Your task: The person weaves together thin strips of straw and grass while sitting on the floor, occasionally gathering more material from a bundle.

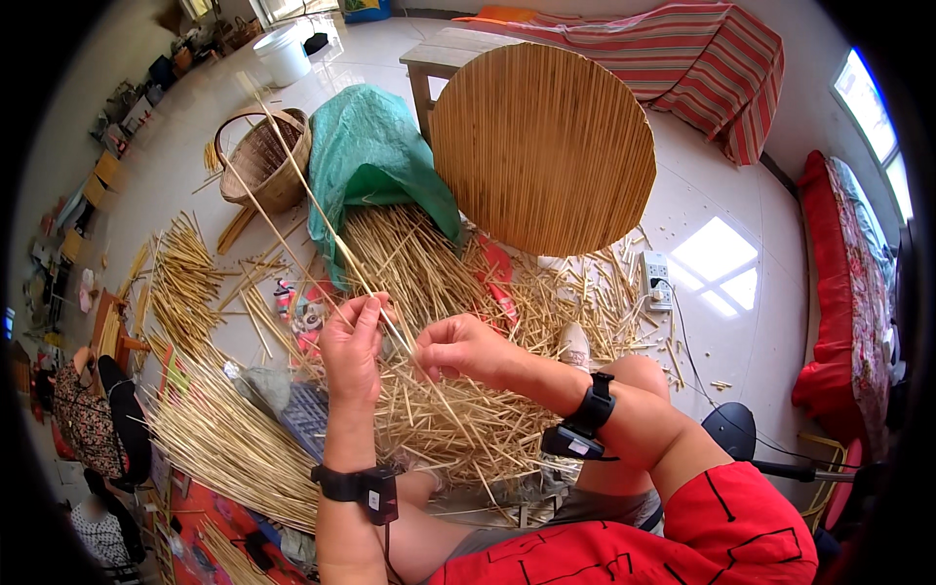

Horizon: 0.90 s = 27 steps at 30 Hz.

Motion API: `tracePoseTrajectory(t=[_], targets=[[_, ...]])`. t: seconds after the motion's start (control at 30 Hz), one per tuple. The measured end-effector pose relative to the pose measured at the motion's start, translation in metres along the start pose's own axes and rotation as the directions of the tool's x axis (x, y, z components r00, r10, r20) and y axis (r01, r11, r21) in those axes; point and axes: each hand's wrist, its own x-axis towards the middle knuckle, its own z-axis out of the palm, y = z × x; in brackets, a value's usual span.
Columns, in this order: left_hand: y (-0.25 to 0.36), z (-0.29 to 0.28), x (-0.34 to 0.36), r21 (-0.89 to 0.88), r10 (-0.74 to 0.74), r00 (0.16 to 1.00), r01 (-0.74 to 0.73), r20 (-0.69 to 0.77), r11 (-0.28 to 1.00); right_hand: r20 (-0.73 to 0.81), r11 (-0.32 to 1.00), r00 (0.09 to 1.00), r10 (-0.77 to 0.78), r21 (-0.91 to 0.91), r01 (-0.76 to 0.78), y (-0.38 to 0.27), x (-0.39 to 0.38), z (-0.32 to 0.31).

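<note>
Two long, thin straw stalks (317,205) rise to the upper left from my left hand (353,343), whose thumb and fingers are closed around them. Beside it, my right hand (458,348) is closed in a pinch against the stalks' lower stretch, just right of the left hand. Its fingertips are partly hidden. Under both hands lies a loose heap of short cut straw (458,419). A sheaf of long straw (234,439) spreads to the left. Beyond the hands, more stalks (414,253) spill from a green woven sack (366,136).
A large round straw panel (541,146) leans against a wooden bench (453,49). A wicker basket (268,166) and a white bucket (283,57) stand far left. A power strip (657,278) with a cable lies right. Other people (102,414) sit at the left edge.
</note>
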Motion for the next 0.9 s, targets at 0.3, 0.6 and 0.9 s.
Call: tracePoseTrajectory(t=[0.3, 0.6, 0.9], targets=[[0.007, -0.001, -0.002, -0.143, -0.005, 0.998, 0.015, 0.069, 0.990, -0.028, 0.720, 0.992, 0.125, -0.686, -0.110, 0.017, 0.003, -0.010], [0.001, 0.000, -0.006, -0.054, -0.112, 0.975, 0.125, 0.192, 0.991, -0.117, 0.637, 0.954, -0.277, -0.765, 0.091, -0.022, 0.004, -0.024], [-0.009, 0.028, -0.020, 0.133, -0.264, 0.894, 0.230, 0.363, 0.964, -0.283, 0.959, 0.928, -0.242, -0.213, 0.186, -0.038, -0.001, -0.033]])
